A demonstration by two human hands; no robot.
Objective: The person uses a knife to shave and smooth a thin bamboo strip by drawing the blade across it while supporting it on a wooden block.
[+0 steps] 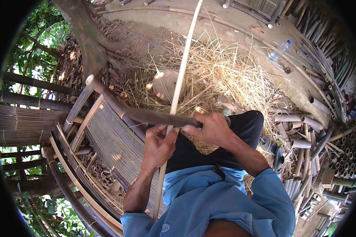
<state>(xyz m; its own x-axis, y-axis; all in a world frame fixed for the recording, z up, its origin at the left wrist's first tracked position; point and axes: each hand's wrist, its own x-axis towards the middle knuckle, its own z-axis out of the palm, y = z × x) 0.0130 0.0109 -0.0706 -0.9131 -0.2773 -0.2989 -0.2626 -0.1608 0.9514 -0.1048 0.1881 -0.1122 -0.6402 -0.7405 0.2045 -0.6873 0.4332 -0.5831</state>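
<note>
A long pale bamboo strip (182, 75) runs from the top edge of the view down past my lap. My left hand (159, 145) is closed around it, thumb and fingers pinching it just below a dark blade. That blade belongs to a machete (158, 117), slightly blurred, which lies across the strip and points left. My right hand (211, 129) grips the machete at its right end, with its thumb pressed along near the base of the blade. Most of the handle is hidden in the fist. Both hands are above my dark-trousered legs (247, 124).
A slatted bamboo bench (114, 138) is close on my left. Ahead lie a round wooden block (166, 84) and a heap of pale shavings (225, 75) near a tree trunk (89, 43). A plastic bottle (280, 51) and piled bamboo pieces (304, 144) are on the right.
</note>
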